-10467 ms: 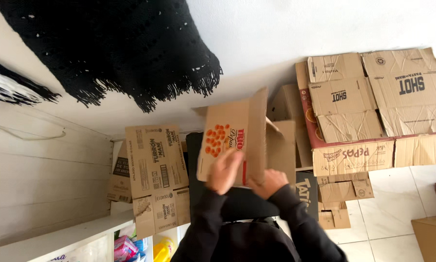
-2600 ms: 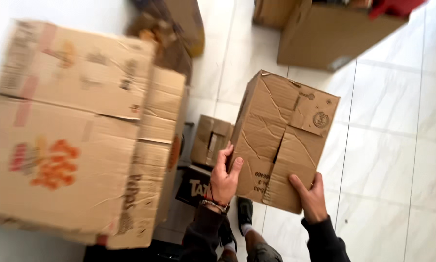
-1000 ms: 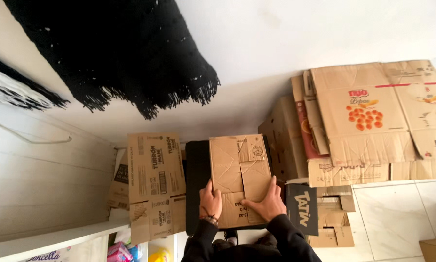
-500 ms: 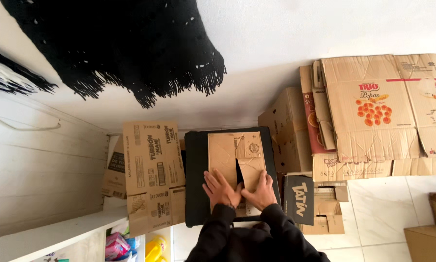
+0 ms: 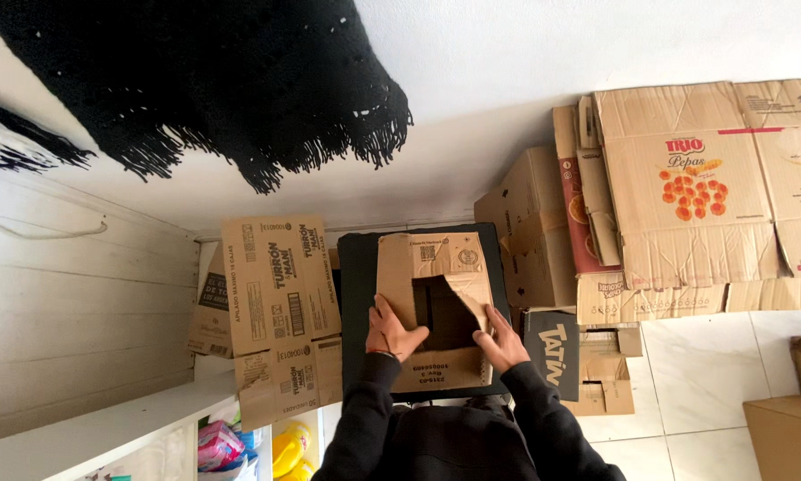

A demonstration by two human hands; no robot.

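The head view looks down at two bare hands in black sleeves. Both hands work on one brown cardboard box (image 5: 436,307). The box lies on a dark flat thing (image 5: 356,312) that looks like a black case or tray; I cannot tell which.

Half a second ago the box top looks almost shut, and both hands press flat on it, close together. Now the flaps are pulled apart and there is a dark hole in the middle of the box. So the box is being opened, and it looks well on the way to lying flat.

The left hand (image 5: 391,331) is at the left edge of the hole. Its fingers are curled around the left flap and its thumb lies on top. The right hand (image 5: 500,338) is at the right edge. It pinches the bent flap there between thumb and fingers.

A second ago the box is held up a bit higher in both hands. Now it sits lower, right in front of the person.

Around it nothing has moved. A flat box with printing (image 5: 280,312) leans just to the left. A big stack of flat boxes (image 5: 685,196) stands against the wall on the right. A black fringed cloth (image 5: 240,80) hangs on the wall. The floor (image 5: 712,374) is white tile.
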